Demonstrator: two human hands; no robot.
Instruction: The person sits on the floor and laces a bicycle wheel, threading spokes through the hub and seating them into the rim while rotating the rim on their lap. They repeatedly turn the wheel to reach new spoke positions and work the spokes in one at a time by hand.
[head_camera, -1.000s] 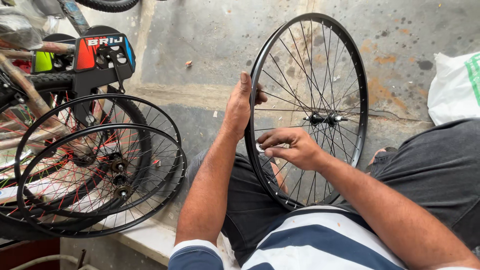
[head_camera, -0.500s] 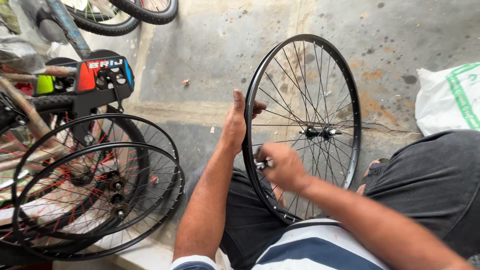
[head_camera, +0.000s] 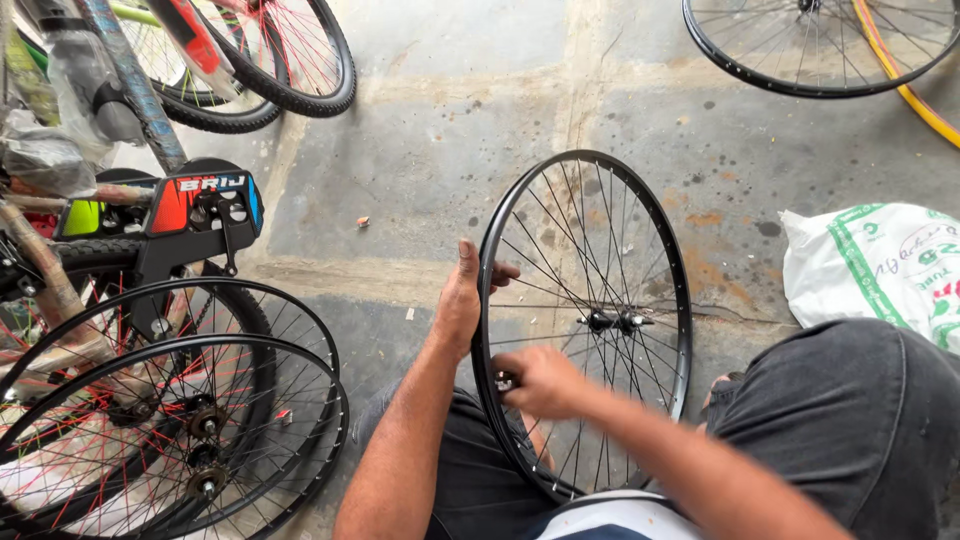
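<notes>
A black spoked bicycle wheel (head_camera: 585, 320) stood upright between the seated person's knees, its lower rim down by the dark shorts and its hub (head_camera: 612, 322) near the middle of the view. The left hand (head_camera: 462, 300) gripped the rim's left edge, thumb hooked over the inner side. The right hand (head_camera: 538, 382) was closed around a small metal tool (head_camera: 505, 381) just inside the rim at the lower left spokes. On the concrete floor (head_camera: 440, 150), a stack of black rims with red spokes (head_camera: 170, 420) lay to the left, a white sack (head_camera: 880, 265) to the right, another wheel (head_camera: 815, 40) beyond.
</notes>
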